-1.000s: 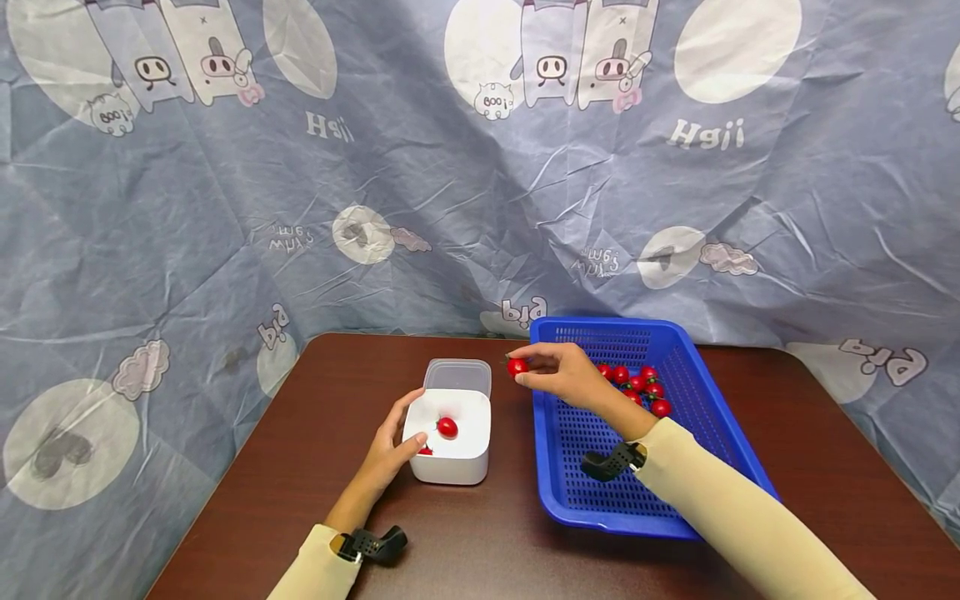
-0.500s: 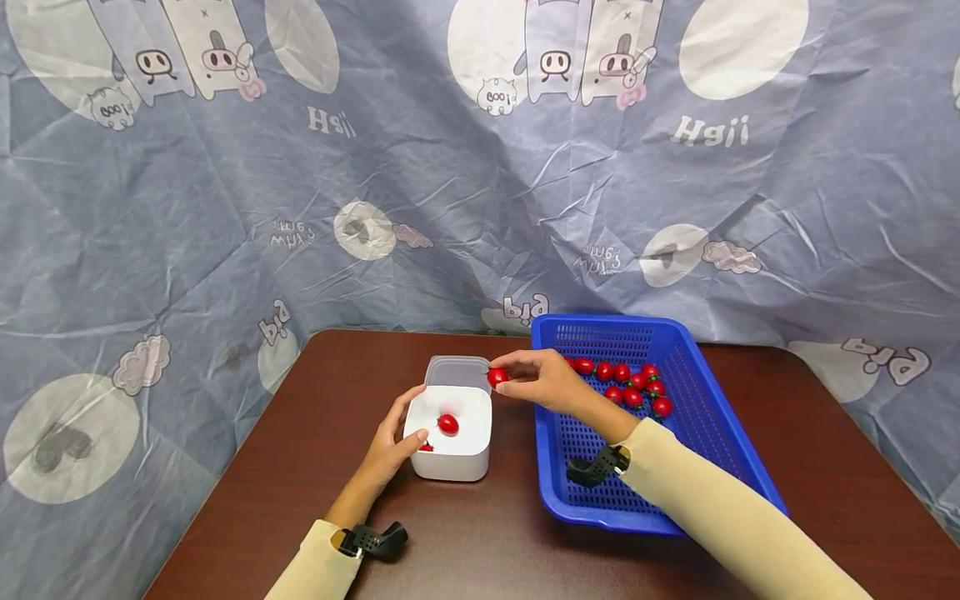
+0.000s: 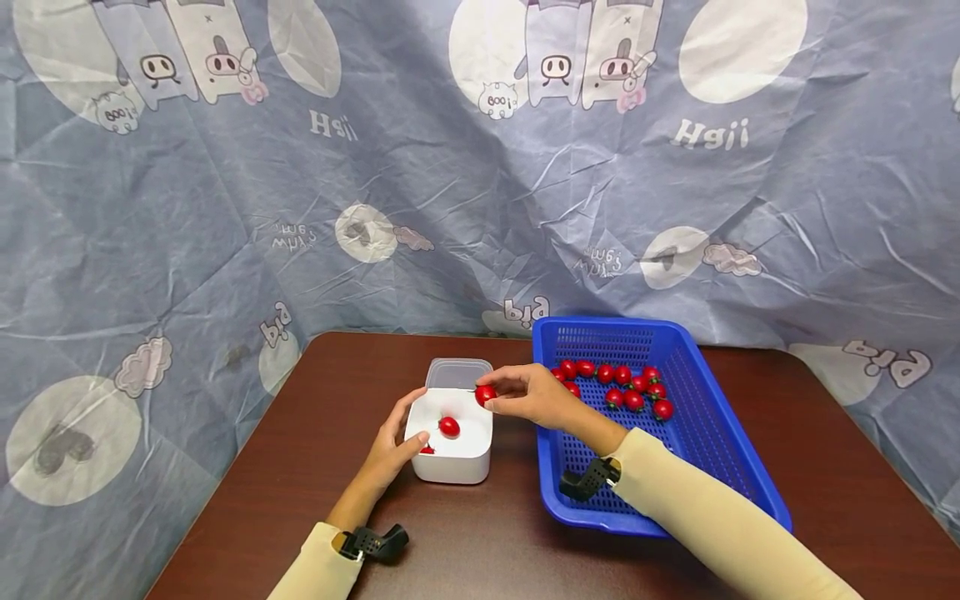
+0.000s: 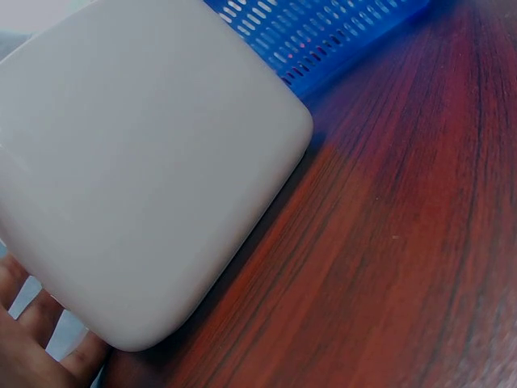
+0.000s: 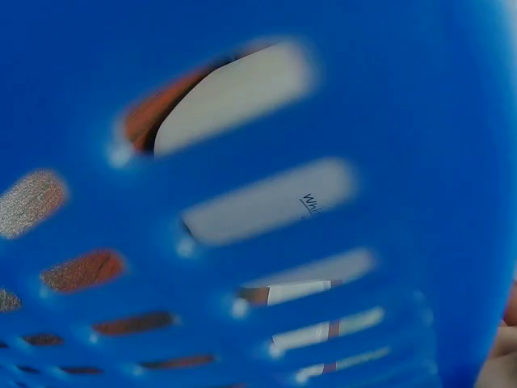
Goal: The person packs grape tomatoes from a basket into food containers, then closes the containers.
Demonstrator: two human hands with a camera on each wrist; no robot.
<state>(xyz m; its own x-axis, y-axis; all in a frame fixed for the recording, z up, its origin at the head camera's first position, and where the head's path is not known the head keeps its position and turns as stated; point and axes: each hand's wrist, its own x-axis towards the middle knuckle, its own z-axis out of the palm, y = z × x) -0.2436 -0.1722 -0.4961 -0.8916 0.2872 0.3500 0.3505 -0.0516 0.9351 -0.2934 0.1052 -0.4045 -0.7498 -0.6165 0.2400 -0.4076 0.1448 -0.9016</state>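
Tomato (image 3: 485, 394) pinched by right hand (image 3: 528, 396) fingers over white box (image 3: 452, 467) (left hand (image 3: 390, 450) grips it).

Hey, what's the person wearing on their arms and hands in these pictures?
Both arms are covered by long, close-fitting pale cream sleeves: left sleeve, right sleeve. At each wrist sits a small black clip-like camera mount, on the left and on the right. The left hand and right hand are bare: no gloves, and no rings or watch can be made out.

Cartoon-print blue cloth (image 3: 225, 233) behind brown table (image 3: 495, 533)
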